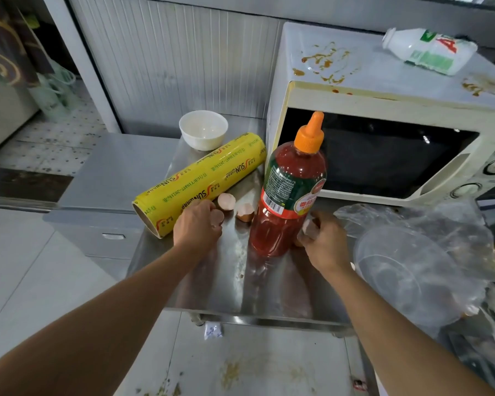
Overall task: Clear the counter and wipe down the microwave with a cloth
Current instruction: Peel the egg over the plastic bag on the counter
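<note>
While both hands reach over the steel surface (226, 281), the clearing job looks only just begun, because lots of things are lying about. Far left sits a white bowl (203, 129), and in front of it lies a long yellow roll of cling wrap (200, 184); it looks stiff and light, so holding it round the middle should work. Next comes the left hand (197, 224), its fingers curled round a bit of eggshell (217, 217). That is its grip. Two more eggshell pieces (235, 205) lie just beside it on the surface. Eggshell is thin and cracks easily, so a soft pinch at the rim is best, or crumbs will scatter. In the middle stands a tall red sauce bottle (289, 192) with an orange cap; it looks full and heavy, and smooth, so its fat body is the place to take hold. Just right of it, the right hand (325, 241) has curled fingers too, gripping what looks like another pale shell piece (309, 228). Behind stands the microwave (383, 104), with brown sauce splashes (325, 60) on top and a white plastic bottle (429, 50) lying on its side there. Far right, a clear plastic tub (397, 272) and thin bags (455, 224) sit on the surface, soft and very light. No cloth shows anywhere.
</note>
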The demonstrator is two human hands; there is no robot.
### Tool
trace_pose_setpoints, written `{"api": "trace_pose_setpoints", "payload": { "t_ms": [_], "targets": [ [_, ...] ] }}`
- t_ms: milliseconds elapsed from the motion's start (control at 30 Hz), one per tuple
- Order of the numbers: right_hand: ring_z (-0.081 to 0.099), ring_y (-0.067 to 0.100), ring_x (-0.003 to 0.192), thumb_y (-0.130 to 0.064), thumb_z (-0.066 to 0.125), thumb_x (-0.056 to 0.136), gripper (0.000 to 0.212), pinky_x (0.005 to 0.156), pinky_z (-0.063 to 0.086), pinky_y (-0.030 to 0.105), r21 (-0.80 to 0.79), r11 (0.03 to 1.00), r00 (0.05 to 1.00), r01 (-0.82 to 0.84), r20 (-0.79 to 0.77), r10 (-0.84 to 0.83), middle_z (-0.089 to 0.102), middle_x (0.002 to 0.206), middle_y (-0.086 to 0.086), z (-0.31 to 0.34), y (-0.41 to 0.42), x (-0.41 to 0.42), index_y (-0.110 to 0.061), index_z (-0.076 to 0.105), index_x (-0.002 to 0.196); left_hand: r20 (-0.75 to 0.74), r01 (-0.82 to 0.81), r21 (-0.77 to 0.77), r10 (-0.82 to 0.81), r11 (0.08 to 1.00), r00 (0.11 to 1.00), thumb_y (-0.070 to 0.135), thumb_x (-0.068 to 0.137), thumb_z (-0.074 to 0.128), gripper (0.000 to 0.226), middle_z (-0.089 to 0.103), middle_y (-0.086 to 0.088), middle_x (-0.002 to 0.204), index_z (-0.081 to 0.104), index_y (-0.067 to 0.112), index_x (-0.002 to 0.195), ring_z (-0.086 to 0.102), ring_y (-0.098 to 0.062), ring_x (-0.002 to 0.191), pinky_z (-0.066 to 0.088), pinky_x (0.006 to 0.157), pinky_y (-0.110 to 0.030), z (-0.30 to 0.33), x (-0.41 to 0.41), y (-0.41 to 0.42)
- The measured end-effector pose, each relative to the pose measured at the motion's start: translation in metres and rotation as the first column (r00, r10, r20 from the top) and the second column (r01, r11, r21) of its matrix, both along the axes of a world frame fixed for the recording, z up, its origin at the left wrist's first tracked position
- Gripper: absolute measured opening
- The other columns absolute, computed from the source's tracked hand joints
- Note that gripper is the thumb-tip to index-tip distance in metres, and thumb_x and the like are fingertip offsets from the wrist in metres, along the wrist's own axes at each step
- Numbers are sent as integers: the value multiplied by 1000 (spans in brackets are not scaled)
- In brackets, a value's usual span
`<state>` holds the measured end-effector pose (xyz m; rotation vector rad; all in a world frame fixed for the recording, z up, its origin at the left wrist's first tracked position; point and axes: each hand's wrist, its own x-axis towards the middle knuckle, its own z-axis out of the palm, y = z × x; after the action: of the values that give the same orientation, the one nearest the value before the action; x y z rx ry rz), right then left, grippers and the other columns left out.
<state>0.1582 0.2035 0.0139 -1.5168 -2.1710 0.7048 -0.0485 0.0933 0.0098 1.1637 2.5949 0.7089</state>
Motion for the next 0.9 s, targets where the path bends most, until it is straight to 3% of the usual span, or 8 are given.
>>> {"api": "trace_pose_setpoints", "payload": {
  "t_ms": [67, 167, 233, 400, 533, 633, 700, 900],
  "targets": [
    [59, 27, 105, -14, 76, 76, 43, 88, 46, 30, -58, 997, 997, -58, 49, 61, 62, 118, 13, -5, 5, -3, -8, 62, 116, -41, 23, -37, -24, 999, 999, 19, 80, 69, 28, 62, -2, 109, 61, 17, 107, 59, -20, 98, 48, 70, -30, -5, 0, 0],
    [60, 26, 83, -12, 76, 73, 18, 71, 44, 27, -92, 989, 987, -114, 100, 123, 65, 100, 16, -11, 6, -6, -14, 68, 88, -80, 18, -86, -25, 996, 997, 24, 82, 67, 25, 63, 1, 108, 60, 21, 106, 60, -20, 97, 45, 66, -30, -10, 3, -1],
    [59, 23, 76, -6, 75, 72, 13, 67, 43, 27, -99, 985, 985, -139, 94, 148, 67, 93, 16, -13, 6, -6, -13, 67, 80, -83, -4, -115, -5, 993, 997, 27, 83, 65, 27, 64, 0, 108, 57, 22, 109, 60, -22, 97, 42, 66, -31, -13, 4, -2],
    [61, 28, 96, 3, 59, 84, 29, 89, 49, 38, -120, 978, 971, -168, 148, 185, 63, 106, 15, -19, 2, -3, -5, 62, 111, -39, 19, -116, -24, 993, 999, 27, 81, 69, 32, 64, -1, 106, 55, 21, 110, 60, -21, 95, 50, 70, -33, -15, 4, -5],
    [53, 19, 87, 3, 56, 86, 29, 72, 35, 13, -68, 990, 974, -126, 180, 137, 58, 110, 13, -19, -1, 0, -5, 59, 114, 34, 3, -2, -3, 1000, 999, 25, 83, 66, 26, 66, -1, 104, 58, 20, 107, 61, -23, 91, 52, 71, -37, -8, 8, -2],
    [55, 23, 102, 0, 57, 87, 36, 83, 42, 21, -47, 993, 973, -107, 203, 114, 54, 120, 13, -10, 0, 3, -7, 57, 122, 84, 33, 149, -46, 988, 995, 22, 80, 71, 40, 66, -2, 113, 59, 18, 117, 60, -22, 101, 50, 79, -34, 1, 10, 10],
    [57, 26, 104, -1, 56, 88, 37, 83, 44, 25, -32, 996, 974, -89, 207, 94, 51, 123, 13, -3, 1, 5, -9, 55, 124, 99, 69, 208, -91, 976, 991, 19, 79, 73, 42, 64, -3, 115, 59, 16, 118, 58, -21, 105, 43, 82, -28, 6, 10, 22],
    [59, 28, 101, -2, 54, 88, 43, 80, 48, 30, 32, 996, 963, -85, 259, 74, 47, 128, 13, 15, 5, 15, -12, 50, 130, 121, 225, 120, -239, 967, 964, 20, 83, 69, 44, 62, -6, 121, 54, 13, 123, 57, -23, 111, 43, 91, -33, 9, 10, 53]
  ]
}}
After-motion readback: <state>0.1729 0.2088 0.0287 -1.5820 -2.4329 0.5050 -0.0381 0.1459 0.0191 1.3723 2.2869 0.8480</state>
